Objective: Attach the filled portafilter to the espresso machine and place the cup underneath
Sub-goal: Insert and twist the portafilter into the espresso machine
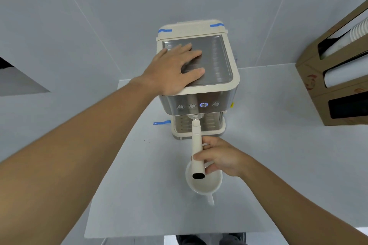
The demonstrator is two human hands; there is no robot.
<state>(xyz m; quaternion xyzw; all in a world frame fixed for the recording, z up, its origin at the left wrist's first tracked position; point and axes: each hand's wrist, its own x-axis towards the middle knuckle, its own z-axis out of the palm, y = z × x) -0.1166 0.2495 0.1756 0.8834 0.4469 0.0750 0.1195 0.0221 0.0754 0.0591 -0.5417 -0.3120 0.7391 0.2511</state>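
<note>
A cream and steel espresso machine [217, 85] stands at the back of the white table [139, 195]. My left hand [175, 67] lies flat on its metal top, fingers spread. The cream portafilter handle [196, 145] points straight toward me, its head up under the machine's group head, mostly hidden. My right hand [221, 155] grips that handle from the right. A white cup [205, 184] sits on the table in front of the machine, below the handle's end and apart from the drip tray [211, 129].
A brown cardboard dispenser [336, 77] with stacked paper cups and sleeves stands at the right. Blue tape marks [161, 122] sit on the table left of the machine's base. One button [203, 104] glows blue. The table's near edge lies just below my arms.
</note>
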